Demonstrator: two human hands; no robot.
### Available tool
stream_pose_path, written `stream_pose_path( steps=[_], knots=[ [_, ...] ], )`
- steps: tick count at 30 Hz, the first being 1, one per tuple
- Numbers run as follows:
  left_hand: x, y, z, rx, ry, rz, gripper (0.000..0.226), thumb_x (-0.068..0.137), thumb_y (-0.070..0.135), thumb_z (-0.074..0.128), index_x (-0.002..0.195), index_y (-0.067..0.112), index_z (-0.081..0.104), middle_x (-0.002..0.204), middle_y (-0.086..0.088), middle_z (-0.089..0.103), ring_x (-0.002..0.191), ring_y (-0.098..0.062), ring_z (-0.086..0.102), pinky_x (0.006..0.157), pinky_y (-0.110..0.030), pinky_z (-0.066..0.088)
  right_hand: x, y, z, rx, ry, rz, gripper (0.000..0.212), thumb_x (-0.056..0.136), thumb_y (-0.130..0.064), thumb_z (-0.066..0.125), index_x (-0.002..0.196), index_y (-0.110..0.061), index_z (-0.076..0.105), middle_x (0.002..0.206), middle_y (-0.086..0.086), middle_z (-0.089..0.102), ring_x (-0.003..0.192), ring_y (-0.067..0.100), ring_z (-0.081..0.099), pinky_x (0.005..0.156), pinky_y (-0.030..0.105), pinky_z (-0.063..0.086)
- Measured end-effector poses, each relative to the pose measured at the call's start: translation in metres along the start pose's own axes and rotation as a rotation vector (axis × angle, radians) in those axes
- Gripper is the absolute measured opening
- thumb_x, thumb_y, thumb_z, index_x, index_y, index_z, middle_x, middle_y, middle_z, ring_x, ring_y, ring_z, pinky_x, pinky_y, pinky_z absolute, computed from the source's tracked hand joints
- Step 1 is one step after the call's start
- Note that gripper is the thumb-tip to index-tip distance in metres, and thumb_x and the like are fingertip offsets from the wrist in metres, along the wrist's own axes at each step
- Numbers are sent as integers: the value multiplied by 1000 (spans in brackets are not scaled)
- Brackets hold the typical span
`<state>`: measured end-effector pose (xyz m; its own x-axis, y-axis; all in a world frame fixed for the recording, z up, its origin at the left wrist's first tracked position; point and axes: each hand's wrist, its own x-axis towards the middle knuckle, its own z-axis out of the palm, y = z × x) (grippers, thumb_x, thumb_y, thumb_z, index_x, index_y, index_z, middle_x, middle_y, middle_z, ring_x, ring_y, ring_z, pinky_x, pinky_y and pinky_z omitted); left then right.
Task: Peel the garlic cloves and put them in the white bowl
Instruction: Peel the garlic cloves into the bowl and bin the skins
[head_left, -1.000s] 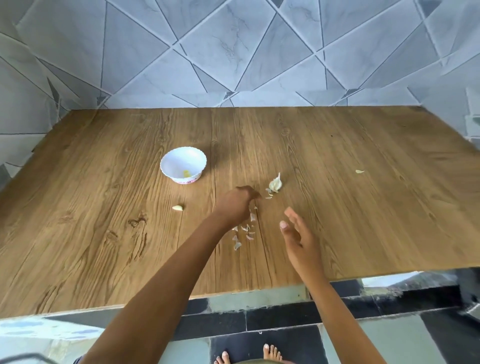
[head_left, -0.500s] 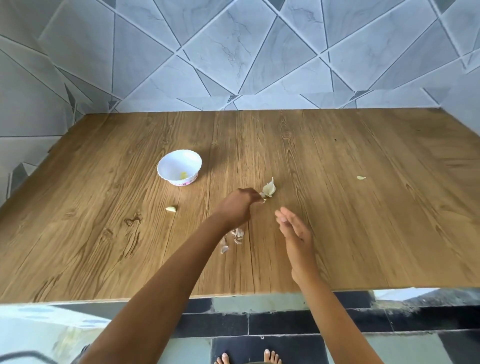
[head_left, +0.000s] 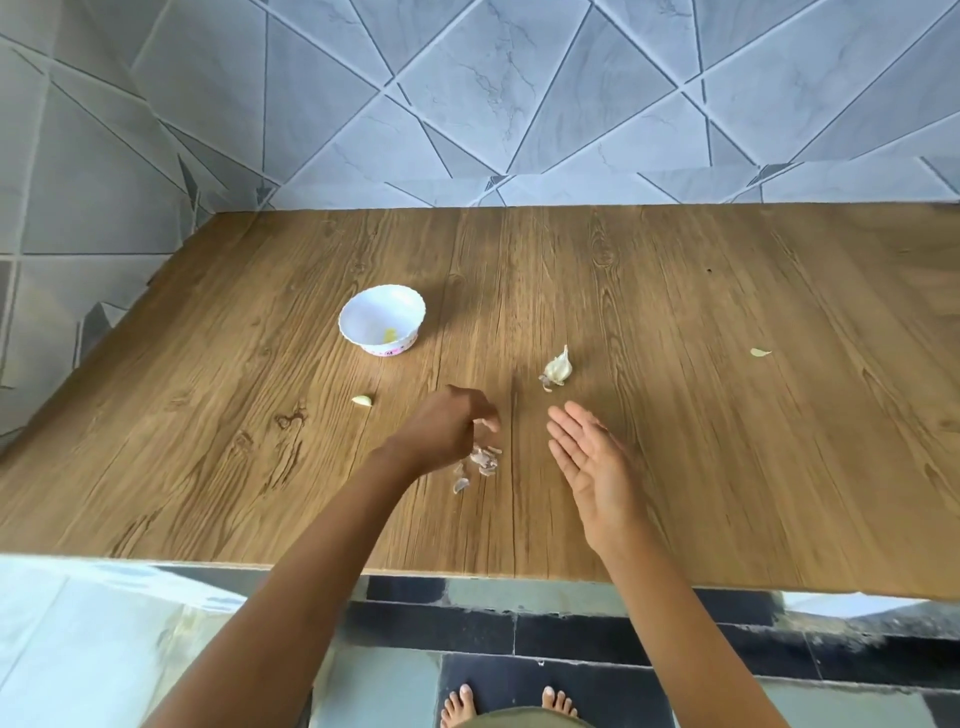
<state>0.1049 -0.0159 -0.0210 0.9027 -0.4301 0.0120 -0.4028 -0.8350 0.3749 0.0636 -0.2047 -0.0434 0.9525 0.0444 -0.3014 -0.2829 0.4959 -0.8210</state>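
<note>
The white bowl (head_left: 382, 322) stands on the wooden table (head_left: 727, 441), left of centre, with a small yellowish clove inside. A part of a garlic bulb in its skin (head_left: 558, 368) lies right of the bowl. One peeled clove (head_left: 362, 400) lies on the wood below the bowl. My left hand (head_left: 447, 431) hovers with its fingers curled down over a small heap of garlic skins (head_left: 480, 462); motion blur hides whether anything is pinched in it. My right hand (head_left: 592, 467) is flat and open, palm up, just below the bulb part and apart from it.
A lone scrap of skin (head_left: 760, 352) lies far to the right on the table. A tiled wall runs along the back and left. The table's near edge is close to my body, with my bare feet (head_left: 511, 701) on the floor below.
My left hand has drawn back from the bulb part to above the skin heap. My right hand has opened flat, palm up. The camera has tilted slightly.
</note>
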Motion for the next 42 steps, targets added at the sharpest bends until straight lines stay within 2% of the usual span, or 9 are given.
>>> stream_pose_path(
  steps=[8,13,18,22,27,33,36,40,42],
  knots=[
    [-31,-3,12,-55,3,-14,50,74,-18,51,114,7,68,109,-9,67,96,-22,65,83,-31,53,4,10,12,403,-27,198,41,101,-29,37,131,-6,49,129,12,59,123,22,53,104,37,41],
    [-36,4,9,-85,80,-251,52,84,-10,45,132,9,53,139,-7,50,123,-21,51,96,-21,40,8,12,10,446,1,220,40,101,-28,36,130,-5,51,127,12,61,121,22,54,101,36,43],
    [-51,23,29,-19,-32,-137,55,92,1,45,141,25,43,152,4,33,137,-13,36,110,-29,33,10,13,9,441,12,229,38,101,-28,36,127,-5,52,124,11,62,120,22,55,98,33,44],
    [-58,17,36,93,109,59,45,78,-7,69,116,15,67,127,-6,62,105,-21,66,87,-35,56,11,14,8,441,17,235,38,101,-27,36,127,-5,52,124,12,62,119,22,56,97,33,44],
    [-56,16,36,180,135,78,23,68,-3,79,88,8,72,82,-7,69,64,-21,67,52,-32,57,12,13,7,452,25,257,39,101,-28,36,126,-4,53,124,13,62,117,23,57,96,34,45],
    [-21,36,3,-388,276,-158,17,76,-2,69,84,11,76,74,3,72,60,-7,64,64,-22,54,10,13,14,490,22,326,36,101,-27,36,113,-3,61,111,14,68,105,24,63,90,35,49],
    [-15,61,-3,-296,131,4,24,78,2,63,92,16,77,77,1,73,60,-5,61,63,-18,48,10,10,22,528,-3,363,30,94,-16,44,98,3,68,93,15,72,84,22,71,72,29,57],
    [-12,69,-1,-109,45,-25,32,85,2,56,106,17,74,95,-11,73,84,-26,65,77,-38,50,15,13,28,579,-3,404,33,93,-9,40,110,7,63,113,21,66,103,27,67,96,35,50],
    [-11,70,1,-79,130,-70,30,83,1,55,101,16,74,90,-12,72,82,-28,65,73,-40,52,17,14,30,600,6,405,35,97,-8,34,111,6,62,111,20,68,99,24,68,93,32,52]
  ],
)
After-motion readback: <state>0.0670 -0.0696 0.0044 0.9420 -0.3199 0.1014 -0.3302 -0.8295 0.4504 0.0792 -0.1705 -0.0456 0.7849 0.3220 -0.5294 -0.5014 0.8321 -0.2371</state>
